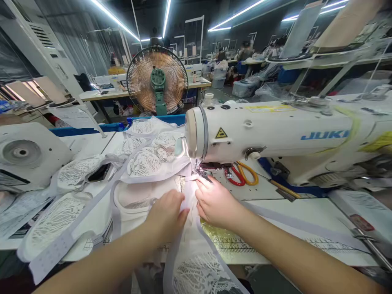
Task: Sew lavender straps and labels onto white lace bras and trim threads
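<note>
A white lace bra (200, 271) lies under the needle area of a white sewing machine (272, 126) and hangs over the table's front edge. My right hand (216, 200) pinches the bra's edge just in front of the presser foot (198, 168). Left of it, my left hand (167, 212) is closed on the same bra, its fingers curled and the thumb pointing at the right hand. More lace bras (143, 161), joined by pale lilac bands, spread over the table to the left and behind. The fabric right under the needle is partly hidden by my fingers.
Red-handled scissors (237, 175) and a yellow-handled pair (249, 173) lie beneath the machine arm. A measuring tape (235, 246) runs along the front edge. A second machine (27, 157) stands at left, a large fan (157, 79) behind. Thread cones (346, 26) are at upper right.
</note>
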`<state>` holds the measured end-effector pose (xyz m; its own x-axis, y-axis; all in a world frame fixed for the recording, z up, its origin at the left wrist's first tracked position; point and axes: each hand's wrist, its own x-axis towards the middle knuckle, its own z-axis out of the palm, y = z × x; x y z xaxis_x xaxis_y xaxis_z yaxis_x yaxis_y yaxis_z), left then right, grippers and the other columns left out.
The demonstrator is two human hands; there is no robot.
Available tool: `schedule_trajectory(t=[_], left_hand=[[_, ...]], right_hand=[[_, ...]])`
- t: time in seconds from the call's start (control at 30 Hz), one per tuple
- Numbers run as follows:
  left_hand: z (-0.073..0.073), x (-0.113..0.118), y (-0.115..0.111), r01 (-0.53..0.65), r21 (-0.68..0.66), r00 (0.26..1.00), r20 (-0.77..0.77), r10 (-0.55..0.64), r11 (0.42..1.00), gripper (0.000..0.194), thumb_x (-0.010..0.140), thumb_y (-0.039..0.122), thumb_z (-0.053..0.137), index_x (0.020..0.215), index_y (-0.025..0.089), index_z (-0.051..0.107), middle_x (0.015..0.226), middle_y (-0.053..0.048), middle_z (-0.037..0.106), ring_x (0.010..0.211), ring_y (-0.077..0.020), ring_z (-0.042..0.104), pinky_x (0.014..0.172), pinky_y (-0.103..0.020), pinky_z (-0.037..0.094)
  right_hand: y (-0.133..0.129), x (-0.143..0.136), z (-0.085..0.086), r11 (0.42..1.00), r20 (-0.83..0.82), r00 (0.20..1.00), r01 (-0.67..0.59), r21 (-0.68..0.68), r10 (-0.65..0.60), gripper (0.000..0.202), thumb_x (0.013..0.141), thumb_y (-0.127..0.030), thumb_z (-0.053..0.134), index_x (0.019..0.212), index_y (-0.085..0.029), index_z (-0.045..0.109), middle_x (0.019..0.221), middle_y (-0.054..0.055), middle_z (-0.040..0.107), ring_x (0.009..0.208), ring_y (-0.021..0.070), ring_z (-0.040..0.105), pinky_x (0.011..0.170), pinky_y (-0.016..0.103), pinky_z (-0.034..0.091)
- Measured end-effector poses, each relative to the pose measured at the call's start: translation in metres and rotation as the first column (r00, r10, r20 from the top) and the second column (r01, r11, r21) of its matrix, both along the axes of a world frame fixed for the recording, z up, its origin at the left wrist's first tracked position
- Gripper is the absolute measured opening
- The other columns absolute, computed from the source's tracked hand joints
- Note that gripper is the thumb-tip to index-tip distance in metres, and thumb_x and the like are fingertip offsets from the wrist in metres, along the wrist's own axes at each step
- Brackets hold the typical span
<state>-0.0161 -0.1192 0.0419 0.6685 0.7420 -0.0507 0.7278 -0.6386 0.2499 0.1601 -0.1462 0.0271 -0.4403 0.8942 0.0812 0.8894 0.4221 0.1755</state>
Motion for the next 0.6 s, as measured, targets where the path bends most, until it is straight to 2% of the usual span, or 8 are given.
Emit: schedule_trajectory(t=[0.07,0.13,0.2,0.27,0.33,0.4,0.5,0.6], left_hand=[[0.008,-0.028,-0.038,-0.075,-0.161,0.977,-0.207,0.041,0.984,0.031,0.088,0.034,0.035,0.081,0.017,0.060,0.078,-0.009,0.064,0.071,-0.0262,0.060,0.066,-0.040,0.048],[0.003,-0.063,-0.072,-0.153,-0.363,0.961,-0.272,0.052,0.919,0.036,0.086,0.043,0.038,0.073,0.020,0.063,0.072,-0.006,0.065,0.067,-0.0243,0.061,0.066,-0.036,0.048],[-0.017,-0.095,-0.096,-0.247,-0.425,0.941,-0.320,0.111,0.871,0.032,0.082,0.042,0.046,0.069,0.020,0.065,0.066,-0.005,0.065,0.065,-0.0236,0.063,0.066,-0.033,0.049],[-0.049,-0.118,-0.111,-0.361,-0.403,0.914,-0.332,0.233,0.841,0.027,0.077,0.036,0.053,0.094,0.020,0.067,0.091,-0.008,0.068,0.090,-0.0286,0.063,0.080,-0.037,0.049],[-0.084,-0.125,-0.120,-0.437,-0.374,0.899,-0.218,0.381,0.818,0.060,0.065,0.031,0.066,0.122,0.018,0.054,0.126,-0.014,0.054,0.120,-0.0340,0.045,0.098,-0.042,0.039],[-0.113,-0.119,-0.126,-0.373,-0.452,0.916,-0.037,0.400,0.810,0.059,0.066,0.031,0.067,0.122,0.016,0.055,0.132,-0.016,0.047,0.124,-0.0332,0.039,0.103,-0.043,0.033],[-0.139,-0.106,-0.135,-0.184,-0.600,0.892,0.231,0.389,0.778,0.032,0.081,0.040,0.052,0.099,0.018,0.067,0.113,-0.011,0.060,0.110,-0.0258,0.052,0.097,-0.038,0.040],[-0.146,-0.105,-0.145,-0.018,-0.696,0.821,0.399,0.408,0.718,0.057,0.087,0.059,0.034,0.113,0.015,0.058,0.106,-0.012,0.062,0.100,-0.0235,0.057,0.089,-0.036,0.046]], right_hand=[[0.001,-0.003,0.003,1.000,0.047,0.999,-0.016,-0.024,0.017,0.030,0.083,-0.028,0.047,0.089,-0.008,0.068,0.096,0.017,0.065,0.117,0.0354,0.044,0.101,0.048,0.026],[0.001,-0.004,0.005,0.999,0.074,0.997,-0.014,-0.031,0.017,0.031,0.083,-0.028,0.046,0.093,-0.007,0.067,0.095,0.018,0.064,0.113,0.0351,0.046,0.098,0.048,0.029],[0.001,-0.005,0.007,0.999,0.079,0.997,-0.001,-0.038,0.004,0.034,0.082,-0.028,0.046,0.100,-0.005,0.064,0.098,0.019,0.063,0.109,0.0333,0.048,0.093,0.045,0.033],[0.000,-0.006,0.008,0.997,0.083,0.996,0.019,-0.071,-0.013,0.037,0.082,-0.029,0.047,0.106,-0.005,0.062,0.102,0.020,0.062,0.107,0.0318,0.049,0.090,0.044,0.034],[0.000,-0.009,0.008,0.993,0.089,0.995,0.051,-0.104,-0.042,0.038,0.082,-0.030,0.047,0.107,-0.005,0.062,0.104,0.020,0.061,0.108,0.0316,0.048,0.090,0.043,0.034],[0.000,-0.013,0.008,0.990,0.097,0.993,0.073,-0.124,-0.062,0.038,0.081,-0.031,0.050,0.104,-0.004,0.063,0.099,0.020,0.063,0.105,0.0323,0.050,0.088,0.043,0.035],[0.001,-0.021,0.007,0.986,0.103,0.991,0.101,-0.131,-0.088,0.039,0.079,-0.032,0.054,0.103,-0.003,0.064,0.094,0.021,0.064,0.102,0.0340,0.052,0.083,0.043,0.037],[0.001,-0.026,0.008,0.983,0.102,0.988,0.130,-0.132,-0.117,0.041,0.078,-0.033,0.055,0.104,-0.003,0.064,0.094,0.022,0.065,0.103,0.0349,0.051,0.082,0.043,0.037]])
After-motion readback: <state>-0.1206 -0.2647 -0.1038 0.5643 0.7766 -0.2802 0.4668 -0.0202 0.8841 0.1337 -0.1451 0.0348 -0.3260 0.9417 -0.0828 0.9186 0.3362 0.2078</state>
